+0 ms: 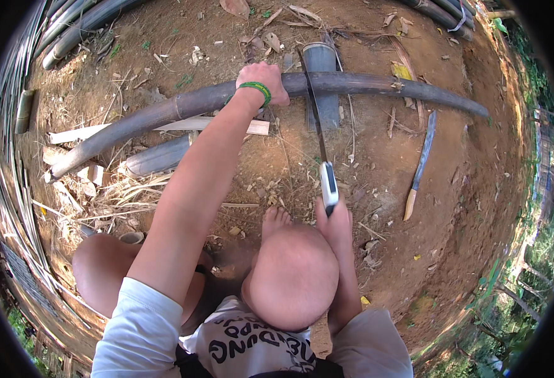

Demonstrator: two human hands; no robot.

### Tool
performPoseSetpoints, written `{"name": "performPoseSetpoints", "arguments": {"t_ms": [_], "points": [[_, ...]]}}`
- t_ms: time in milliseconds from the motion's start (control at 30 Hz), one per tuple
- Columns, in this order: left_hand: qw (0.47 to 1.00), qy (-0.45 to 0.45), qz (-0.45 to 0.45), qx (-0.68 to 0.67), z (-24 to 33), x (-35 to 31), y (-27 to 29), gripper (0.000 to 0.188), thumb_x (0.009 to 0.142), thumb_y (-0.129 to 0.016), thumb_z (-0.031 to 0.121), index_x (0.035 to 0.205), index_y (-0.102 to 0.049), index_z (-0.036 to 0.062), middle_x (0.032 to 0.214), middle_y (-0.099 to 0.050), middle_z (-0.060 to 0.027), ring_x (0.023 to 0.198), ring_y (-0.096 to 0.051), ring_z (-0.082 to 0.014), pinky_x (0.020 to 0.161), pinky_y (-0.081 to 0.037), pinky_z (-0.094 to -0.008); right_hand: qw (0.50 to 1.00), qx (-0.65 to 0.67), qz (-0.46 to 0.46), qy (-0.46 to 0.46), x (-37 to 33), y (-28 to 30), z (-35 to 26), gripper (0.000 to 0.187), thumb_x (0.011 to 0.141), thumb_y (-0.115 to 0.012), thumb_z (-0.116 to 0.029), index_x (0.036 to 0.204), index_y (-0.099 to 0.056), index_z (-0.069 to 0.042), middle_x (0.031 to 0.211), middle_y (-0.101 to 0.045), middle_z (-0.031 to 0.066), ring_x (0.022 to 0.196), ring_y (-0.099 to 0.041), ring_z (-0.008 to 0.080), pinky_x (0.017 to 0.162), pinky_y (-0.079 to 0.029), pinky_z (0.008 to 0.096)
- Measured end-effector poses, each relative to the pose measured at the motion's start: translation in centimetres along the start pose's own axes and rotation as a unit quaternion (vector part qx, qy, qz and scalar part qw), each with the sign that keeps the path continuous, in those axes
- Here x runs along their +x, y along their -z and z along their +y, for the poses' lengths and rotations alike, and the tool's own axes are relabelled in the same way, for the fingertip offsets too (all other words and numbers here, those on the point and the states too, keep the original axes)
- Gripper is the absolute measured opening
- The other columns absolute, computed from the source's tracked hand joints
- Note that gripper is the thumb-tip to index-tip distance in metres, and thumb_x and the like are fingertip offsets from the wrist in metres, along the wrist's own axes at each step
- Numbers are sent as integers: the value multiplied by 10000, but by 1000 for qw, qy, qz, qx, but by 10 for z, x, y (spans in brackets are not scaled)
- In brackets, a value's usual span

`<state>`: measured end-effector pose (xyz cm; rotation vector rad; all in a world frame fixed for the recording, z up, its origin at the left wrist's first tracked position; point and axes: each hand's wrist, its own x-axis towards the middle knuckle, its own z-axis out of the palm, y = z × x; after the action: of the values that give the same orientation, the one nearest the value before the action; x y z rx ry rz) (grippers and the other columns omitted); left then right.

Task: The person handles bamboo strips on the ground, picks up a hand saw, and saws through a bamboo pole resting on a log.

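A long dark bamboo pole lies across in front of me, resting over a short thick bamboo piece. My left hand, with a green band at the wrist, is wrapped round the pole just left of that piece. In my right hand is a hand saw with a white and black handle. Its blade points away from me and meets the pole right of my left hand, above the short piece. My right fingers are partly hidden behind the handle and knee.
To the right, a machete with a wooden handle lies on the dirt. A pale split strip and a cut bamboo section lie under the pole at left. Several bamboo poles are stacked far left. Shavings and dry leaves litter the ground.
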<state>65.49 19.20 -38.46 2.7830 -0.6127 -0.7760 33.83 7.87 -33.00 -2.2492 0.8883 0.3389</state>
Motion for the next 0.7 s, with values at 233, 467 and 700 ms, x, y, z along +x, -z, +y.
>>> {"name": "performPoseSetpoints", "arguments": {"t_ms": [233,467,700], "points": [[1000,1,-23,-1,0,2,7,652,658,-830,428,1208,-732,93,1184,-742,-188,1122,-716,-337,997,-572,-430,986,35,90,132,123,-45,-44,348,992,-626,-269,1095,-586,61,899,-686,341,900,-670,543,787,-521,596],[965,-39,253,64,-4,-25,-52,650,702,-890,352,1207,-574,92,1077,-713,-124,1028,-719,-327,926,-555,-447,991,13,69,112,116,-41,-43,362,993,-620,-304,1104,-598,40,932,-682,357,942,-663,543,820,-514,598],[990,5,138,26,0,-10,-28,447,710,-827,300,1076,-698,78,1048,-761,-165,991,-754,-338,860,-612,-438,991,11,65,120,114,-34,-47,377,1001,-621,-315,1106,-579,45,908,-684,346,913,-656,552,797,-505,607]]}}
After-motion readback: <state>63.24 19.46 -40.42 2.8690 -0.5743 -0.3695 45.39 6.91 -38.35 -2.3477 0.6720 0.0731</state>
